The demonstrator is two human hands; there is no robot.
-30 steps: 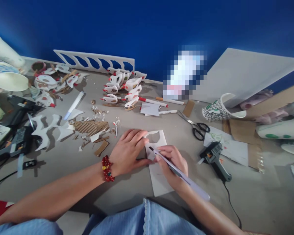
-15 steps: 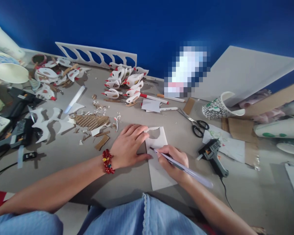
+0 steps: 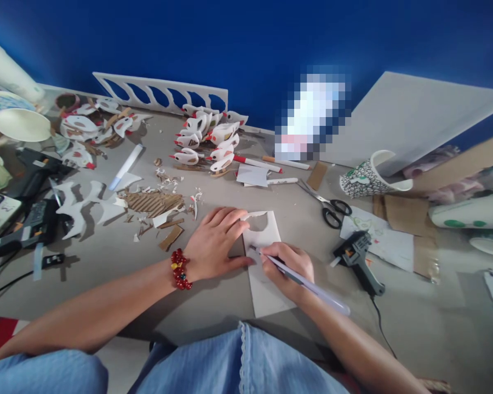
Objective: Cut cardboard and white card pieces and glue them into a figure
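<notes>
A white board [image 3: 271, 298] lies on the grey table in front of me, with a rounded cutout near its far end. My left hand [image 3: 217, 243] rests flat with fingers spread, its fingertips and thumb on the board's left edge. A red bead bracelet [image 3: 181, 269] circles that wrist. In my right hand [image 3: 290, 268] is a pale purple pen-like tool [image 3: 324, 294], gripped between thumb and fingers. Its tip points down at the board, below the cutout, where a small dark mark shows. The tip itself is hard to make out.
White birds [image 3: 188, 157] with red beaks stand in rows at the back. Scissors [image 3: 331, 207] and a glue gun [image 3: 359, 262] lie to the right, near a patterned cup [image 3: 359, 179]. Cardboard scraps [image 3: 154, 204] lie left of my hands, with more glue guns [image 3: 36, 219] at the far left.
My right hand and the tool have shifted slightly left, and the tool's back end is a little nearer the board. My left hand stays in place.
</notes>
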